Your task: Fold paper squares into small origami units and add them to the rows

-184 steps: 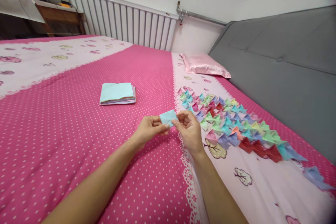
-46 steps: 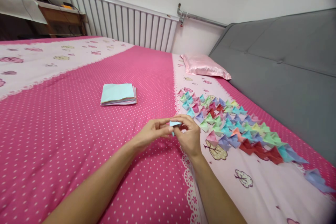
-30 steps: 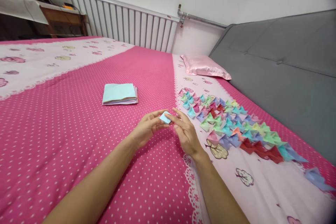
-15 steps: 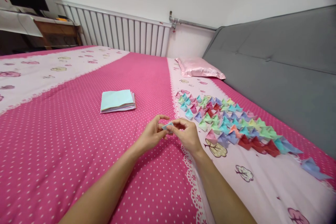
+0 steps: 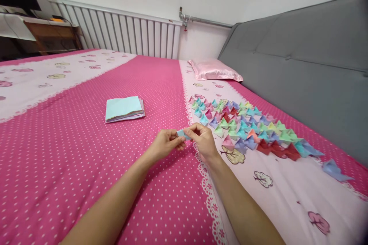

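Note:
My left hand (image 5: 164,145) and my right hand (image 5: 202,141) meet just above the pink dotted bedspread (image 5: 71,149), both pinching a small folded piece of light blue paper (image 5: 182,134) between fingertips. Most of the paper is hidden by my fingers. A flat stack of coloured paper squares (image 5: 124,108), light blue on top, lies to the far left of my hands. To the right, several folded paper shapes (image 5: 247,128) in many colours lie in rows on the pale pink strip of the sheet.
A single blue folded shape (image 5: 333,169) lies apart at the right. A pink satin pillow (image 5: 214,71) rests by the grey padded headboard (image 5: 299,72). A white radiator (image 5: 123,34) lines the far wall, with a wooden desk (image 5: 51,34) at the back left.
The blue paper has become smaller and more folded since the oldest frame. My hands stay together and keep working it; the view has shifted slightly to the right.

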`<state>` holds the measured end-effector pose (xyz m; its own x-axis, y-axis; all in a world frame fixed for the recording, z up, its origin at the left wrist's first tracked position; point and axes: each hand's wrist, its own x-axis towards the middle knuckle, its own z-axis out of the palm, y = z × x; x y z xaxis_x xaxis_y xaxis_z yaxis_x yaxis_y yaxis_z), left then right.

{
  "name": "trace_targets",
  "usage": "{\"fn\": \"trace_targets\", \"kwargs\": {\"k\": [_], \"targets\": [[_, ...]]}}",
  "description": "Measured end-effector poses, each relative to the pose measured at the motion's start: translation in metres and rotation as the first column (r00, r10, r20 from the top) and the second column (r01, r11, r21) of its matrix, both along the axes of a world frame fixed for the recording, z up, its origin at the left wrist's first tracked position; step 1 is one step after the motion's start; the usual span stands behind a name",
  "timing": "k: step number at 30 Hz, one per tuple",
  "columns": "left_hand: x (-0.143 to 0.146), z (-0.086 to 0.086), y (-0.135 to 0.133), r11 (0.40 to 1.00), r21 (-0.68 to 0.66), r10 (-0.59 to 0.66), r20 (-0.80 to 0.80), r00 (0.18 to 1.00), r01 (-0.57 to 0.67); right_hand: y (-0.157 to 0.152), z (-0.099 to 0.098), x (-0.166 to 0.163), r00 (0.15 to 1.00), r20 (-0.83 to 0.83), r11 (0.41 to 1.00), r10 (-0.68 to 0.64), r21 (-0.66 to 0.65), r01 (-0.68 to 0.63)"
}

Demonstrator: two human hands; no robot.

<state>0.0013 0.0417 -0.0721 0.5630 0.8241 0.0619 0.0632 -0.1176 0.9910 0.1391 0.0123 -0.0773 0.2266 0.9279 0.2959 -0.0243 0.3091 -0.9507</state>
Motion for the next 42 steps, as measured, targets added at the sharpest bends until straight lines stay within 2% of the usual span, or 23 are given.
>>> {"fn": "trace_targets", "kwargs": {"k": [4,7,10,15,19,24,26,28,34,37,42], "targets": [[0.001,-0.001,0.0,0.999,0.029,-0.015,0.027,1.0,0.014,0.001,0.001,0.0,0.995,-0.102,0.999,0.022,-0.033,-0.025],[0.002,-0.003,0.001,1.0,-0.001,-0.012,0.038,0.999,0.012,0.004,-0.003,0.0,0.991,-0.129,0.997,0.033,-0.059,-0.041],[0.004,-0.006,0.003,0.995,-0.077,0.059,0.052,0.997,-0.055,0.007,-0.007,-0.003,0.988,-0.15,0.993,0.046,-0.097,-0.061],[0.006,-0.01,0.009,0.973,-0.182,0.16,0.109,0.981,-0.138,0.012,-0.016,-0.009,0.943,-0.31,0.97,0.121,-0.164,-0.178],[-0.001,-0.007,0.015,0.957,-0.182,0.25,0.108,0.962,-0.228,0.019,-0.028,-0.011,0.959,-0.284,0.961,-0.002,-0.267,-0.077],[-0.009,-0.013,0.025,0.925,-0.164,0.36,0.088,0.929,-0.343,0.028,-0.041,-0.014,0.975,-0.223,0.95,-0.013,-0.308,-0.058],[-0.008,-0.018,0.032,0.901,-0.222,0.405,0.118,0.907,-0.373,0.029,-0.044,-0.015,0.978,-0.204,0.947,-0.029,-0.318,-0.039],[-0.002,-0.02,0.04,0.847,-0.333,0.486,0.164,0.859,-0.415,0.03,-0.046,-0.015,0.978,-0.203,0.946,-0.044,-0.323,-0.025],[0.032,0.002,0.073,0.768,-0.424,0.592,0.183,0.785,-0.48,0.029,-0.046,-0.012,0.966,-0.251,0.946,-0.056,-0.322,-0.028],[0.042,0.005,0.075,0.766,-0.43,0.603,0.223,0.766,-0.477,0.027,-0.043,-0.011,0.958,-0.284,0.942,-0.047,-0.33,-0.051],[0.042,-0.011,0.064,0.794,-0.394,0.573,0.232,0.786,-0.463,0.029,-0.04,-0.011,0.956,-0.29,0.938,-0.052,-0.344,-0.053]]}}
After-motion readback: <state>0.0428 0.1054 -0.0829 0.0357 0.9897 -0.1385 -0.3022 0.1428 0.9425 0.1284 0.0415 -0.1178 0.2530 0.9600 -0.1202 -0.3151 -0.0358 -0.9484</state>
